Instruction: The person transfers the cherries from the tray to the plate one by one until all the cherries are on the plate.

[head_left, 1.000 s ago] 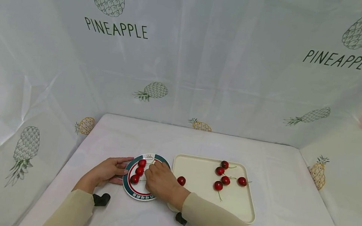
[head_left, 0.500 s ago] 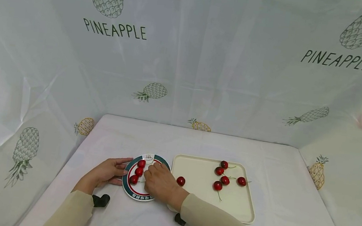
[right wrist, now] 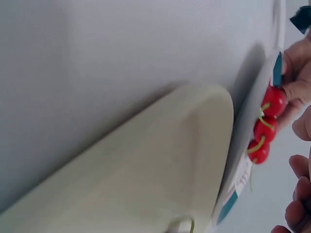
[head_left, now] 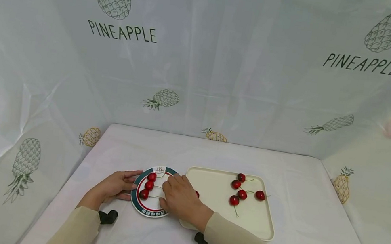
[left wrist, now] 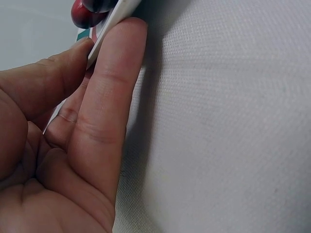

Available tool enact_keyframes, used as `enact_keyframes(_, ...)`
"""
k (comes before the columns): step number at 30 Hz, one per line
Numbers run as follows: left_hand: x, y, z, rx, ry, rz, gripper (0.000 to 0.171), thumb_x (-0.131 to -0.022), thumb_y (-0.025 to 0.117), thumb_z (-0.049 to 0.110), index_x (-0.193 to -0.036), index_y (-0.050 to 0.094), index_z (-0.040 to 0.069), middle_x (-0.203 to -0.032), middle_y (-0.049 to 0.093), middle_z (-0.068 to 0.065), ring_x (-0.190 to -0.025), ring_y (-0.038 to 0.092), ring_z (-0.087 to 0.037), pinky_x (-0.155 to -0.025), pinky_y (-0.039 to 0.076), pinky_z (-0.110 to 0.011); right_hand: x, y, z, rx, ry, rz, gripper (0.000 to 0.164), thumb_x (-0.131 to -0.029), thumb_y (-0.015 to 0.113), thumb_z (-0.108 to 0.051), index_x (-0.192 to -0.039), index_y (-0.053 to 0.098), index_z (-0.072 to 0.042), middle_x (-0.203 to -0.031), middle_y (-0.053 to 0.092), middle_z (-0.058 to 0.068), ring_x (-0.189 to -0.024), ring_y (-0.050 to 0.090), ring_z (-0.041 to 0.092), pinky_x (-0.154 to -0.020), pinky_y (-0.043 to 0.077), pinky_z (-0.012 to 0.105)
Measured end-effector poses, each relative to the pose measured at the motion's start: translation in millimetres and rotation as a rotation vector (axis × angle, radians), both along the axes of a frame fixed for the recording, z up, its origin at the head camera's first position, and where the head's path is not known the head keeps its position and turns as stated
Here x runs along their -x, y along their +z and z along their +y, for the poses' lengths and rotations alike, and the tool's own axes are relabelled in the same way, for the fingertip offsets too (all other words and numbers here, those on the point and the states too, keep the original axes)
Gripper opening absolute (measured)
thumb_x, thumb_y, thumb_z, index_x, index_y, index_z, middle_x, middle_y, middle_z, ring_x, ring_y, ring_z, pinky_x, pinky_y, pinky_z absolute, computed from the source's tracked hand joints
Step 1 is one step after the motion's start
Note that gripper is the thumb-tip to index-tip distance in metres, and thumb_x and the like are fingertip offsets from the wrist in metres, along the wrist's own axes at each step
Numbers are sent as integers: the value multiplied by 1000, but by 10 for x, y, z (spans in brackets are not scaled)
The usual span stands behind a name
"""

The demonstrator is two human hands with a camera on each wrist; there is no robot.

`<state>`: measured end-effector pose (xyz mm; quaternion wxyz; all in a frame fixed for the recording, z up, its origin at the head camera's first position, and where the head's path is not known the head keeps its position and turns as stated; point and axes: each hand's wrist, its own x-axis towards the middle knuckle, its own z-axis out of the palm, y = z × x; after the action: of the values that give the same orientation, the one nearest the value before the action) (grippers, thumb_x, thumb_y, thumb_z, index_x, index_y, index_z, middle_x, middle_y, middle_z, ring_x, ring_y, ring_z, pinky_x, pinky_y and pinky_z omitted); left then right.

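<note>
A round white plate [head_left: 154,204] with a teal rim and red ring carries three red cherries in a row, the middle one [head_left: 149,185] with its stem pointing right. My left hand [head_left: 114,185] grips the plate's left edge; in the left wrist view the thumb lies at the rim with a long finger [left wrist: 104,92] along the underside. Over the right part of the plate is my right hand [head_left: 182,199], thumb and fingers apart, nothing between them. The right wrist view shows its fingers [right wrist: 300,204] loosely bent beside the stemmed cherries [right wrist: 265,128].
Right of the plate lies a cream rectangular tray [head_left: 211,213]. Several stemmed cherries, one of them [head_left: 260,195] at the right, are spread on it. Another cherry [head_left: 197,194] is partly hidden behind my right hand. A white cloth [head_left: 301,216] covers the table.
My right hand has moved a little right, away from the cherry row, and its thumb has parted from the fingers. The left hand stays at the plate's edge.
</note>
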<state>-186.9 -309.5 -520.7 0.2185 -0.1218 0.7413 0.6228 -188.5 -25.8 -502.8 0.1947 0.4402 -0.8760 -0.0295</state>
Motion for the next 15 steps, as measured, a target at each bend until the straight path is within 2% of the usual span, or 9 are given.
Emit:
enact_keyframes(7, -13, 1, -8, -10, -12, 2, 61, -102, 65, 1, -159, 47, 9, -149, 59, -23, -101, 76, -24, -80, 67, -42, 21, 56, 401, 133, -27, -20, 26, -92, 76, -35, -86, 61, -15, -83, 54, -2, -83, 47, 17, -70, 36, 28)
enact_keyframes(15, -7, 5, -6, -4, -21, 9, 62, -102, 65, 1, -160, 45, 8, -152, 56, -24, -102, 76, -25, -80, 67, -42, 50, 73, 945, 205, -104, -54, 19, -91, 78, -27, -89, 64, -14, -82, 52, -2, -80, 44, 17, -70, 38, 29)
